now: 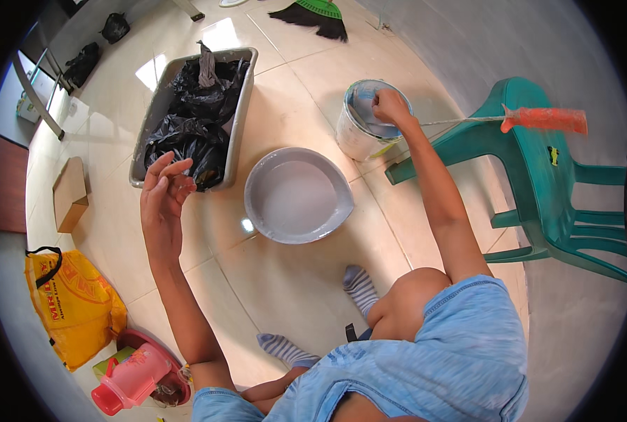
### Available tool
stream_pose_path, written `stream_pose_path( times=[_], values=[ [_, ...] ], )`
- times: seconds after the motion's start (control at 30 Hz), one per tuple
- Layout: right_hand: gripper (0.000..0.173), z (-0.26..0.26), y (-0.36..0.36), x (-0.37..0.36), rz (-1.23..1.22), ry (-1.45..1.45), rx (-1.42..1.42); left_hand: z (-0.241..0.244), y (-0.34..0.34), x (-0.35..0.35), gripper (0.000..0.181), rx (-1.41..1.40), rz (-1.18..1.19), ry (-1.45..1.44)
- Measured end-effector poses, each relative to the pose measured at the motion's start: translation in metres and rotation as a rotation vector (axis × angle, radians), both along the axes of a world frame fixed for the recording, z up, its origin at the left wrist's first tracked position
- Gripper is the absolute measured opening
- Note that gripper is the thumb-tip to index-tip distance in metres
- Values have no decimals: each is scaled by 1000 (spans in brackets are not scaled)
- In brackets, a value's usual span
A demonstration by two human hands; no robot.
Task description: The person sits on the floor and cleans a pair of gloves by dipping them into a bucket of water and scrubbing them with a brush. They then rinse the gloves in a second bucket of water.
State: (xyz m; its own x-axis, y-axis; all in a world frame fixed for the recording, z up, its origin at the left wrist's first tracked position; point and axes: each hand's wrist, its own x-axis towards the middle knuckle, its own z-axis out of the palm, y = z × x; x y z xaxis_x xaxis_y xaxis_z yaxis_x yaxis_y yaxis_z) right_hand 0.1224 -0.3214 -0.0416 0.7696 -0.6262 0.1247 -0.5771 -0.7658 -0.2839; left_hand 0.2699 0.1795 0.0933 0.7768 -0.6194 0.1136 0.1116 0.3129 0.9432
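Note:
My right hand (pixel 393 108) is curled over the mouth of a white paint bucket (pixel 358 138), whose inner wall is stained bluish. Whether its fingers grip something is hidden. A thin metal rod (pixel 450 121) runs from the bucket, behind my forearm, to an orange handle (pixel 548 121) above the seat of a green plastic chair (pixel 543 163). It looks like a paint roller, but its far end is hidden. My left hand (pixel 167 187) is raised with fingers apart, holding nothing, near a grey tub. Between my hands sits a grey basin (pixel 257 211) of cloudy whitish liquid.
The grey rectangular tub (pixel 244 100) contains black plastic bags (pixel 197 132). A broom (pixel 313 18) lies beyond. On the left are a cardboard box (pixel 70 195), a yellow shopping bag (pixel 73 306) and a pink jug (pixel 139 372). A grey wall (pixel 482 47) borders the right side.

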Motion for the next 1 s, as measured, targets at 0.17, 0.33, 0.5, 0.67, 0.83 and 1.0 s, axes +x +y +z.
stream_pose_path(
  times=[0.17, 0.33, 0.5, 0.67, 0.83, 1.0],
  values=[
    [15, 32, 21, -7, -75, -64, 90, 10, 2, -18, 39, 63, -62, -56],
    [16, 15, 12, -14, -34, -355, 12, 27, 0, -52, 32, 447, -321, -86],
    [15, 25, 22, -28, 0, -380, 128, 7, 62, -95, 28, 862, -589, -13],
    [26, 36, 84, -31, 125, -525, 361, 19, 112, -149, 27, 949, -367, 12],
    [26, 53, 127, -45, 255, -397, 474, 9, 118, -144, 27, 791, 57, 325],
    [15, 142, 152, -84, 377, -795, 156, 9, 75, -126, 9, 676, -183, 83]
  ],
)
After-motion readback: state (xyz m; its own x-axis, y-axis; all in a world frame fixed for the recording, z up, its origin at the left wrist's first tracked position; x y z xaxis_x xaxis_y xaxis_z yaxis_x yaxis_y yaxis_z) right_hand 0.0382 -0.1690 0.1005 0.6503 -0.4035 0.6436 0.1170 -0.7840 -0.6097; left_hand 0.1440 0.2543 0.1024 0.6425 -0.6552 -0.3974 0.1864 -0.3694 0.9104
